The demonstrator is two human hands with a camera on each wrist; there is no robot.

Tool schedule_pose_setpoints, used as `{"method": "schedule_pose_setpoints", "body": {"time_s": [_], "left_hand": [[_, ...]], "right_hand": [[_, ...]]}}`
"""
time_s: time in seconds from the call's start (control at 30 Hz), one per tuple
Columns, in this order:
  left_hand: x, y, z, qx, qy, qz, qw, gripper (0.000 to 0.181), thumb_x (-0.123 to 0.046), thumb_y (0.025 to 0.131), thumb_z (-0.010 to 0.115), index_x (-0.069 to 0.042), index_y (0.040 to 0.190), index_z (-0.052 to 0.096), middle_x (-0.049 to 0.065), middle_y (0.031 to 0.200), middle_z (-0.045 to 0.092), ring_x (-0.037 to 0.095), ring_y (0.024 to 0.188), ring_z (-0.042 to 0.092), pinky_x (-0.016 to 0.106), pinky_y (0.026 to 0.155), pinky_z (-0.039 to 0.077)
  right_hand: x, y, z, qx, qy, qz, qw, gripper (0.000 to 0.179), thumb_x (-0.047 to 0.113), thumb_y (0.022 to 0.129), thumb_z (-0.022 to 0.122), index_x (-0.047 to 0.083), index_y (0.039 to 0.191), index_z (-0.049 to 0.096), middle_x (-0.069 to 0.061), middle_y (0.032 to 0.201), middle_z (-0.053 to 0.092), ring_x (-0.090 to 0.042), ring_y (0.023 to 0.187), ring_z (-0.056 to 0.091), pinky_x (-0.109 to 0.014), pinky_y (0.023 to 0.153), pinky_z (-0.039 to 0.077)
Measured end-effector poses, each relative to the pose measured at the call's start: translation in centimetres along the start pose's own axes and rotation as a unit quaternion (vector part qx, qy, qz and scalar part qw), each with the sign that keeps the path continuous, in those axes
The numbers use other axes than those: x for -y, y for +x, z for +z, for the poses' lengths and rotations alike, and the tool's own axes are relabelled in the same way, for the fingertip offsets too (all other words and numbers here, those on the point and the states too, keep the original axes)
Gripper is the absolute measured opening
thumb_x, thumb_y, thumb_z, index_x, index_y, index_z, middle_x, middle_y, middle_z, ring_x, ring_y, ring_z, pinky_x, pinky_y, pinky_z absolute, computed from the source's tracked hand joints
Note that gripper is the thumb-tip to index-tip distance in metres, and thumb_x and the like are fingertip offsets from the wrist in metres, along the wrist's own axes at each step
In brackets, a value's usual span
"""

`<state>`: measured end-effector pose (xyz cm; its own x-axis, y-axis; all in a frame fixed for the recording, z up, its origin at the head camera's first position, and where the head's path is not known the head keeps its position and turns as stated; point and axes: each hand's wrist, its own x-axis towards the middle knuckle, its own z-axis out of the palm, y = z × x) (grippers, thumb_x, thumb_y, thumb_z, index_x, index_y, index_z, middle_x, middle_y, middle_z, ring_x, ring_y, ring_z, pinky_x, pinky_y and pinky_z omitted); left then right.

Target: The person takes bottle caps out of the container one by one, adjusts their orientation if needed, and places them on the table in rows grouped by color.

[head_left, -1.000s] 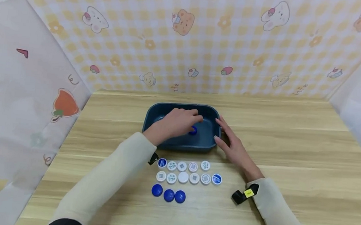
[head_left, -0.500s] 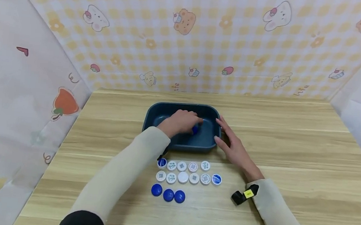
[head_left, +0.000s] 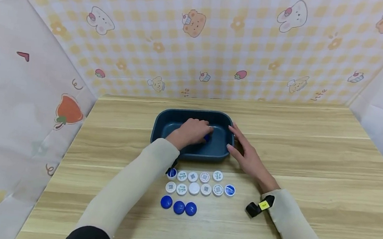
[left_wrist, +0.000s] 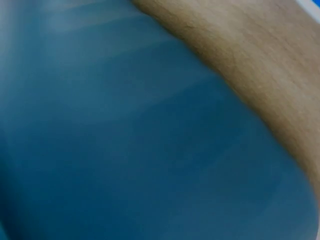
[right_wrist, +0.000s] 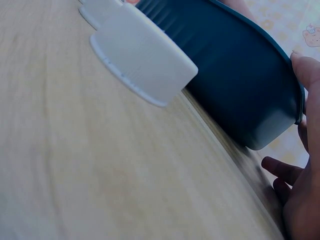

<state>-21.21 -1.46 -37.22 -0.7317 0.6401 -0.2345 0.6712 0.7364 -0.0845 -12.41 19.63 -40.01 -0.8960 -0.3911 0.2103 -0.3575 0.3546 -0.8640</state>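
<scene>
A dark blue rectangular bin (head_left: 162,132) stands on the table. My left hand (head_left: 193,130) reaches down into it, fingers curled over a small blue bottle cap (head_left: 207,138) that is mostly hidden behind them. In the left wrist view, blurred bin floor (left_wrist: 125,140) fills the frame, with the side of the left hand (left_wrist: 250,65) crossing the upper right. At the bin's right end rests my right hand (head_left: 250,159), its extended thumb and index fingertips at the rim. The right wrist view shows the thumb (right_wrist: 304,70) against the bin's edge, with other fingers along its outside.
In front of the bin lie two rows of mostly white bottle caps (head_left: 194,188), a few with blue tops. Closer to me is a row of three blue caps (head_left: 179,207). A checked cloth (head_left: 218,60) hangs behind the table.
My left hand has shifted slightly right and closed further over the blue cap inside the bin, covering more of it. The right hand keeps its place at the bin's end.
</scene>
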Motion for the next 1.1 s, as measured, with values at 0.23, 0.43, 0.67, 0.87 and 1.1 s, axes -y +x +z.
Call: {"method": "schedule_pose_setpoints", "body": {"time_s": [0.23,0.43,0.67,0.87,1.1], "left_hand": [[0.2,-0.1,0.2,-0.010,0.010,0.004,0.9999,0.030,-0.034,0.091,0.065,-0.020,0.117,0.065,0.004,0.107,0.063,0.018,0.085,0.058,0.032,0.076,0.051],[0.4,-0.4,0.2,-0.021,-0.001,-0.001,0.9998,0.030,-0.033,0.091,0.065,-0.020,0.118,0.066,0.004,0.107,0.062,0.018,0.081,0.057,0.032,0.074,0.050],[0.3,-2.5,-0.7,-0.074,-0.047,-0.014,0.9960,0.032,-0.035,0.091,0.065,-0.023,0.121,0.065,0.002,0.109,0.060,0.017,0.079,0.057,0.031,0.071,0.049],[0.1,-4.8,-2.0,-0.123,-0.118,-0.013,0.9853,0.032,-0.032,0.089,0.068,-0.023,0.119,0.066,0.002,0.112,0.061,0.017,0.080,0.058,0.029,0.067,0.048],[0.2,-6.3,-1.7,-0.141,-0.178,-0.017,0.9737,0.031,-0.033,0.087,0.071,-0.024,0.116,0.068,-0.001,0.108,0.062,0.014,0.086,0.057,0.030,0.073,0.047]], "right_hand": [[0.0,0.1,0.0,0.000,-0.002,-0.002,1.0000,0.056,0.012,0.100,0.049,0.008,0.150,0.027,-0.008,0.159,0.012,-0.034,0.138,0.027,-0.051,0.108,0.025],[0.0,0.1,0.1,-0.001,-0.002,-0.006,1.0000,0.056,0.012,0.099,0.049,0.008,0.150,0.027,-0.008,0.159,0.012,-0.035,0.138,0.026,-0.051,0.108,0.024],[0.1,0.0,0.1,0.002,-0.004,-0.009,0.9999,0.056,0.011,0.100,0.049,0.008,0.151,0.026,-0.009,0.159,0.012,-0.035,0.139,0.026,-0.051,0.108,0.024],[0.0,0.0,0.0,0.000,-0.002,-0.002,1.0000,0.056,0.012,0.100,0.049,0.009,0.151,0.026,-0.008,0.159,0.012,-0.034,0.138,0.026,-0.050,0.108,0.026],[-0.1,0.0,0.0,-0.001,-0.006,-0.005,1.0000,0.056,0.011,0.099,0.049,0.009,0.151,0.027,-0.009,0.159,0.012,-0.035,0.139,0.026,-0.050,0.108,0.024]]}}
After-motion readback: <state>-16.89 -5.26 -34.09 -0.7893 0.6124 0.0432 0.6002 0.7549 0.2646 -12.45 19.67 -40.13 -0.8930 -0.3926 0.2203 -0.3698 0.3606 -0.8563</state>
